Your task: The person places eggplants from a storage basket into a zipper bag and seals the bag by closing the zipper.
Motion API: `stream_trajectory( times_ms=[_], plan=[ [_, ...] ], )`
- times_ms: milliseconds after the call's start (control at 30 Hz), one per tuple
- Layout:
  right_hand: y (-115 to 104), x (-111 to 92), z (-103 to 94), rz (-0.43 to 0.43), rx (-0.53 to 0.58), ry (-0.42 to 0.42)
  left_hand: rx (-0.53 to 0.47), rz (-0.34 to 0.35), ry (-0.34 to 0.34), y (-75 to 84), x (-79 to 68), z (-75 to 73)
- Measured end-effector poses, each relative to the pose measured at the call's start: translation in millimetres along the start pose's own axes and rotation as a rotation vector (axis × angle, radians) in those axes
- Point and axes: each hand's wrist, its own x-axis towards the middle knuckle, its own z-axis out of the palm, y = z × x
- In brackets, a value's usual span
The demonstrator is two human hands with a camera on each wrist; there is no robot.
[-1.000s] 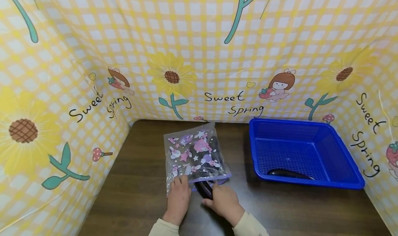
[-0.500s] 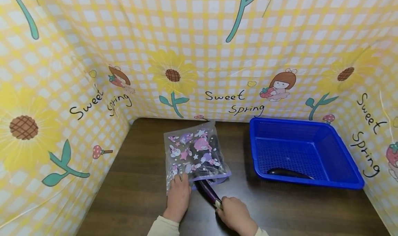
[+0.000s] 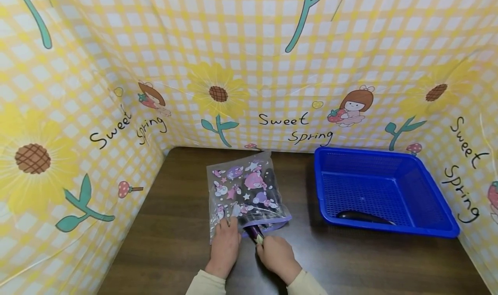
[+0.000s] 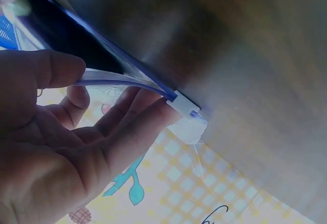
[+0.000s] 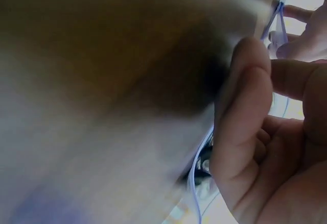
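Observation:
A clear zip bag (image 3: pixel 229 193) printed with pink and purple cartoon figures lies on the table, its purple-edged mouth parted toward me. My left hand (image 3: pixel 225 247) holds the left side of that mouth; in the left wrist view its thumb lies on the upper edge and a finger touches the white slider (image 4: pixel 184 105). With my right hand (image 3: pixel 278 257) I grip a dark purple eggplant (image 3: pixel 254 233) at its pale stem end. The eggplant's front part is inside the bag. Another dark shape (image 3: pixel 271 178) shows through the plastic at the bag's right side.
A blue plastic basket (image 3: pixel 389 229) stands to the right, with one eggplant (image 3: pixel 365 217) lying at its near side. Yellow checked cloth (image 3: pixel 295 79) walls in the brown wooden table (image 3: pixel 171 217) at the back and both sides.
My right hand first slid back to the eggplant's stem end, then moved forward and left, and the eggplant went deeper into the bag. My left hand has stayed at the bag's mouth.

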Motion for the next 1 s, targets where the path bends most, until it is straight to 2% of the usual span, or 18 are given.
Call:
stream_trajectory(
  times_ms=[333, 567, 800, 1000],
  plan=[
    [-14, 27, 7.0, 0.026, -0.062, 0.003, 0.005, 0.009, -0.004, 0.6, 0.0, 1.6],
    [-18, 37, 8.7, 0.08, -0.064, 0.028, 0.005, 0.03, 0.041, 1.3, 0.7, -0.2],
    [-15, 41, 14.4, 0.07, -0.113, 0.069, 0.005, 0.033, 0.027, 1.9, 0.9, 0.9],
    [-14, 36, 2.2, 0.042, -0.141, 0.016, 0.028, 0.032, 0.044, 1.9, -1.0, 3.2]
  ],
)
